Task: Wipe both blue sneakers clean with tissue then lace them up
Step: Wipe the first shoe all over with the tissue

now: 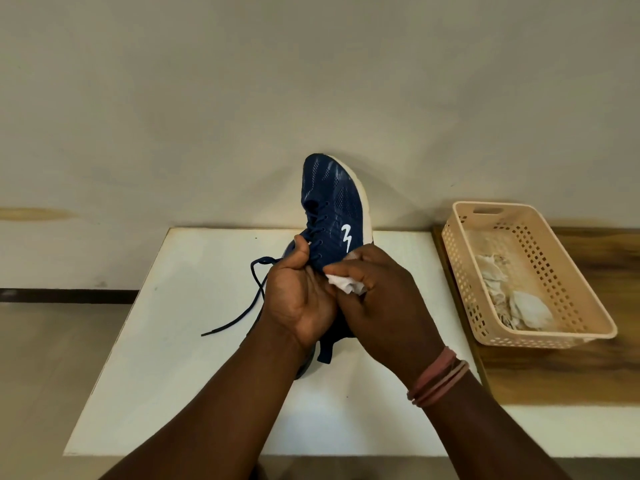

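Note:
A blue sneaker point(334, 199) with a white sole and a white side logo is held up over the white table point(180, 341), toe pointing away from me. My left hand point(298, 299) grips it at the collar, thumb by the eyelets. My right hand point(384, 306) pinches a crumpled white tissue point(346, 285) against the sneaker's side near the heel. A dark blue lace point(242, 311) hangs loose down to the table on the left. A dark shape under my forearms may be the second sneaker point(304, 368), mostly hidden.
A beige perforated plastic basket point(568, 258) holding crumpled used tissues point(519, 303) stands on a wooden surface point(561, 375) to the right of the table. A pale wall rises right behind the table.

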